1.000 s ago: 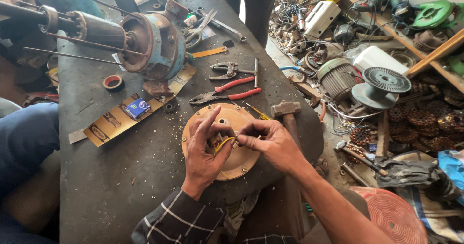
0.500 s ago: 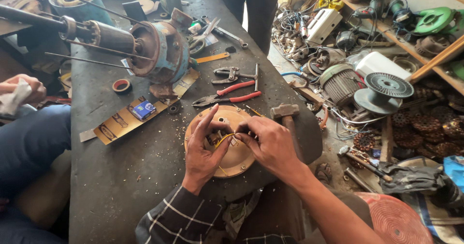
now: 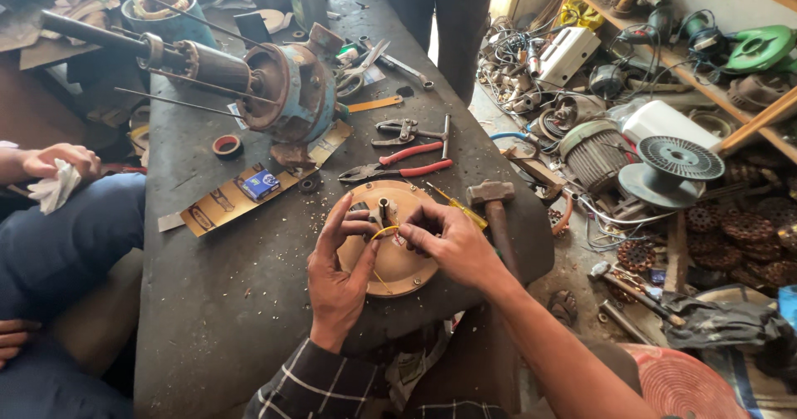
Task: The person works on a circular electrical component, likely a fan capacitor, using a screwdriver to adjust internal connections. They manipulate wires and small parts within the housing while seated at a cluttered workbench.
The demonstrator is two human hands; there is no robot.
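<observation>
A co-worker's hand (image 3: 62,160) clutches a white tissue (image 3: 54,191) beyond the workbench's (image 3: 207,319) left edge. My left hand (image 3: 336,270) spreads loosely against the round tan motor plate (image 3: 390,265) near the bench's front edge. My right hand (image 3: 452,241) pinches a yellow wire (image 3: 383,231) at the plate's centre. A hammer (image 3: 496,207) lies just beside it, toward the right edge.
</observation>
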